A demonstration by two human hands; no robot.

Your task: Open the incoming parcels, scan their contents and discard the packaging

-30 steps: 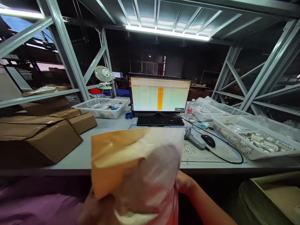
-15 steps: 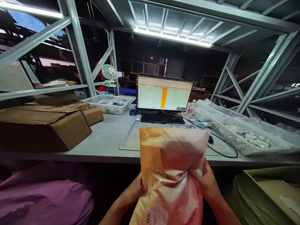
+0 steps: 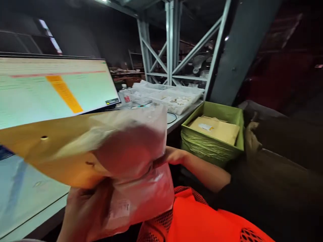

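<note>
Head view: left hand [image 3: 85, 215] is holding yellow paper envelope in clear plastic bag [image 3: 113, 148] from below, while right hand [image 3: 174, 157] is pinching it closed for steadying.

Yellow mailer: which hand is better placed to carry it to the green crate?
Right, probably. The right hand pinches the plastic-wrapped yellow mailer on the side facing the green crate, its forearm reaching that way. The left hand sits underneath, farther from the crate.

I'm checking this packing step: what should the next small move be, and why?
Probably lower the yellow plastic-covered packet into the green crate on the right: the left hand and right hand both hold it, and the crate already holds a similar yellow envelope.
</note>
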